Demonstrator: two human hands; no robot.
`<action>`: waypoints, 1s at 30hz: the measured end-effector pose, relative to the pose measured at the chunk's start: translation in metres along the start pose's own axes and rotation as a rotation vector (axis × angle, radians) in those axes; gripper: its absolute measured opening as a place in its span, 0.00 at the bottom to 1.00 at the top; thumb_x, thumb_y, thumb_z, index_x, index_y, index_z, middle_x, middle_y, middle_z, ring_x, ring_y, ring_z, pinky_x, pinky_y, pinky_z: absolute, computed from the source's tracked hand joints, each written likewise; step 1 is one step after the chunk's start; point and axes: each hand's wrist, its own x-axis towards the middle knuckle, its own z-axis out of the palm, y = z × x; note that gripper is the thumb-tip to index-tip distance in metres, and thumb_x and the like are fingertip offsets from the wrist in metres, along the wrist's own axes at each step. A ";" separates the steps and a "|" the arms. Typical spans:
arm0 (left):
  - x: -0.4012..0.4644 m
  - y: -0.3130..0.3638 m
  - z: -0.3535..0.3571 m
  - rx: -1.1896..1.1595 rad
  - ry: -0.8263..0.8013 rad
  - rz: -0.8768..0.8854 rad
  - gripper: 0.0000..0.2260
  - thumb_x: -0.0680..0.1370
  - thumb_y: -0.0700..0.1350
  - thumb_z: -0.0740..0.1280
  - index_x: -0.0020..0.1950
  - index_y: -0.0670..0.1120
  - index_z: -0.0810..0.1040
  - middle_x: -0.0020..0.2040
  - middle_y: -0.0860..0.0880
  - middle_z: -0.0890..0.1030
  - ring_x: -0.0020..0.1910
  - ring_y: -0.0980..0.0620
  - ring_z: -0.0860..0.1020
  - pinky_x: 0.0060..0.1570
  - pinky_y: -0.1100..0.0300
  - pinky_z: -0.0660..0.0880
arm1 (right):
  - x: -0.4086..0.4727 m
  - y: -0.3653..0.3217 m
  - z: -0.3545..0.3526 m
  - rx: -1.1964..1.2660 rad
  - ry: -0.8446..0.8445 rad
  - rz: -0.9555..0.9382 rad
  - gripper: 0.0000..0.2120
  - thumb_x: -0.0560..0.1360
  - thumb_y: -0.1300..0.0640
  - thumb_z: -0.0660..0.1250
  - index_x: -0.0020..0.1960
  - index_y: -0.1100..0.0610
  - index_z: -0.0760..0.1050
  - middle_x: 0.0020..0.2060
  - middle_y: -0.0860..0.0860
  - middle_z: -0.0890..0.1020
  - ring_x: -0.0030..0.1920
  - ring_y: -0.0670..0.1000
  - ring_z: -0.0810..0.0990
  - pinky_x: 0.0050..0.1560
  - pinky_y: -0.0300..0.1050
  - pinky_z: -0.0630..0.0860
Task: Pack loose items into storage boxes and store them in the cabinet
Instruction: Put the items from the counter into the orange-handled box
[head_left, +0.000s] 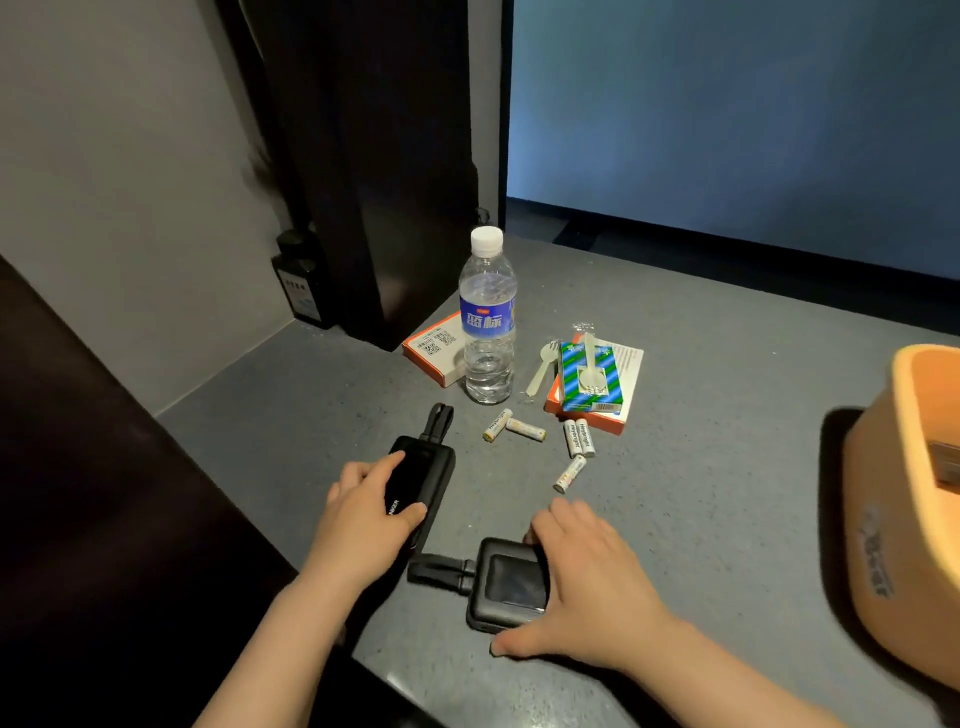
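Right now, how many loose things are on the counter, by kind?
Batteries: 5, the nearest one
Power banks: 2, one under the left hand, one under the right hand
Flat orange boxes: 2
Plastic spoons: 2
Water bottle: 1
Green pack: 1
Total: 13

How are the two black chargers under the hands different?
The long power bank under the left hand is slim, its strap pointing away. The squarish power bank under the right hand is stubbier, shows a screen, and its strap points left. Both are black and lie flat on the grey counter.
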 end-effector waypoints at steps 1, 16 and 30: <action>-0.001 0.004 0.003 0.007 0.022 -0.025 0.30 0.74 0.53 0.69 0.74 0.57 0.62 0.60 0.53 0.65 0.65 0.49 0.64 0.61 0.53 0.66 | -0.010 0.003 0.005 0.029 0.024 0.080 0.38 0.51 0.22 0.64 0.46 0.49 0.62 0.43 0.43 0.63 0.45 0.48 0.61 0.45 0.43 0.59; -0.032 0.032 0.040 0.007 0.312 -0.068 0.36 0.69 0.58 0.73 0.73 0.49 0.64 0.66 0.42 0.72 0.64 0.41 0.65 0.63 0.44 0.63 | -0.074 0.032 0.004 0.385 0.242 0.396 0.33 0.50 0.30 0.72 0.50 0.41 0.66 0.45 0.36 0.69 0.50 0.39 0.67 0.47 0.35 0.69; -0.071 0.206 0.103 -0.453 0.078 0.328 0.40 0.64 0.51 0.80 0.72 0.53 0.67 0.66 0.47 0.72 0.68 0.46 0.65 0.70 0.48 0.62 | -0.154 0.081 -0.099 0.738 0.768 0.625 0.35 0.50 0.33 0.78 0.52 0.38 0.69 0.49 0.34 0.73 0.53 0.36 0.73 0.45 0.32 0.75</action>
